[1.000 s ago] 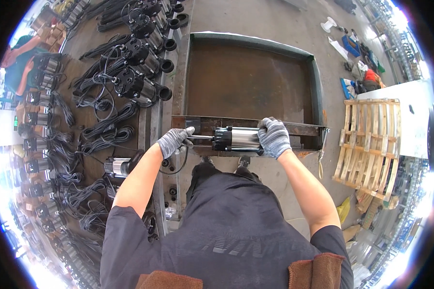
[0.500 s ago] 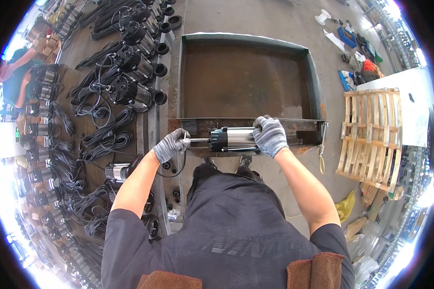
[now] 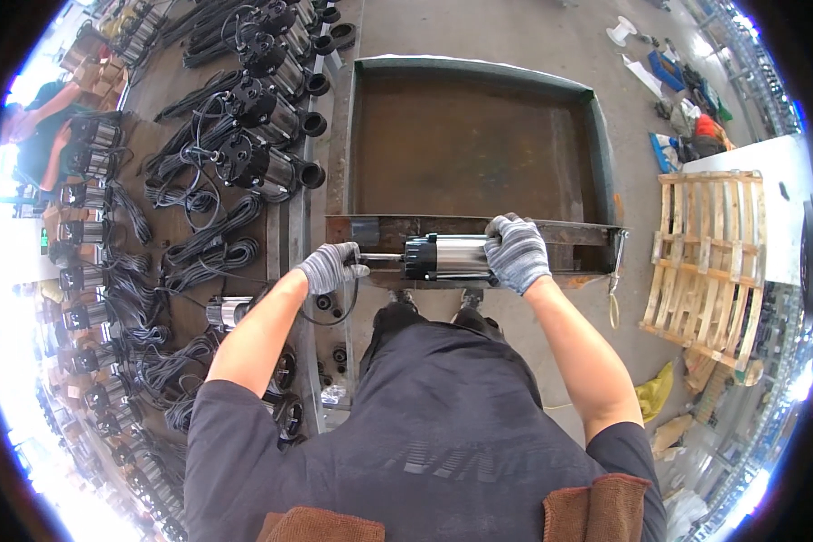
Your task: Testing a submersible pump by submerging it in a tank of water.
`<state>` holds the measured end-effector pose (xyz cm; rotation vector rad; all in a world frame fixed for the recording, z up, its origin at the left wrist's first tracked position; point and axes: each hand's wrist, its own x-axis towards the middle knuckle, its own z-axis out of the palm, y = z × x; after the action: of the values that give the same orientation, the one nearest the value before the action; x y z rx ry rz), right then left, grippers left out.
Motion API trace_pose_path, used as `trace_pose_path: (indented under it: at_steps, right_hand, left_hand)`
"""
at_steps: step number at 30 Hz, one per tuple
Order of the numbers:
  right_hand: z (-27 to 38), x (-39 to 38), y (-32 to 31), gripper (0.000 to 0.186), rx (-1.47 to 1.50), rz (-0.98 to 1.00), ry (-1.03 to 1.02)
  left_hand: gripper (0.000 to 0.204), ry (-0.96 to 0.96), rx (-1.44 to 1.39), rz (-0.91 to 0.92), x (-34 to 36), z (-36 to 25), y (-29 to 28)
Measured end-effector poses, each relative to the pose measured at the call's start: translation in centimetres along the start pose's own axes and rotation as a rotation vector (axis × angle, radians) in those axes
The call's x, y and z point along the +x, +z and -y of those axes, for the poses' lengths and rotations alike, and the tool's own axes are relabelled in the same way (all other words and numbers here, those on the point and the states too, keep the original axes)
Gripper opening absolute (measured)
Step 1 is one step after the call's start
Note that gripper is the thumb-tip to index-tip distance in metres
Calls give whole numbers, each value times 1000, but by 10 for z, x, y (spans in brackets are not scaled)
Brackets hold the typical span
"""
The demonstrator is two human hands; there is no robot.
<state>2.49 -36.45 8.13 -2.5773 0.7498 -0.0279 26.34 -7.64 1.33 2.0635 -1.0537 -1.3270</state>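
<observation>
My gloved left hand [image 3: 332, 266] is closed on the end of a thin shaft [image 3: 384, 257] that sticks out leftward from a steel motor with a black end [image 3: 452, 256]; a black cable [image 3: 332, 321] loops down below that hand. With my gloved right hand [image 3: 518, 253] I grip the right end of the motor, fingers curled over it. The motor lies horizontally over a rusty metal ledge [image 3: 578, 233] along the near edge of a shallow metal tray [image 3: 598, 154]. Whatever is under my fingers is hidden.
Several pump units [image 3: 257, 167] with coiled cables [image 3: 208, 235] fill the bench on my left. A co-worker's arm [image 3: 54, 104] shows at far left. On my right are a wooden pallet [image 3: 700, 262], a white board [image 3: 781, 163], a blue crate [image 3: 665, 70] and yellow plastic [image 3: 652, 393].
Both hands keep their holds on the motor and shaft, with only slight shifts of the fingers. The surroundings shift a little in the picture as the camera moves.
</observation>
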Motion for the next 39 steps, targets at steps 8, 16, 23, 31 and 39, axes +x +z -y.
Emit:
trace_pose_path:
  at_steps: [8,16,23,31,39]
  right_hand:
    - [-5,2,4,9,-8,-30,-21]
    - [0,4,1,9,-40,-8,-36]
    - [0,1,-2,12,-99,9,-36]
    - [-42,-23,-23,34,630,-44,103]
    - [-317,-141,18,37,461,-433,1074]
  left_hand:
    - [23,182,552,-473,3,-3,28]
    - [29,-303,-849,-87,-11,-5,12]
    - [21,-57,-1185,-88,-11,-1,31]
    - [40,-129,-1219,-358,-17,18,50]
    - [23,-138,-938,-907,-35,15,91]
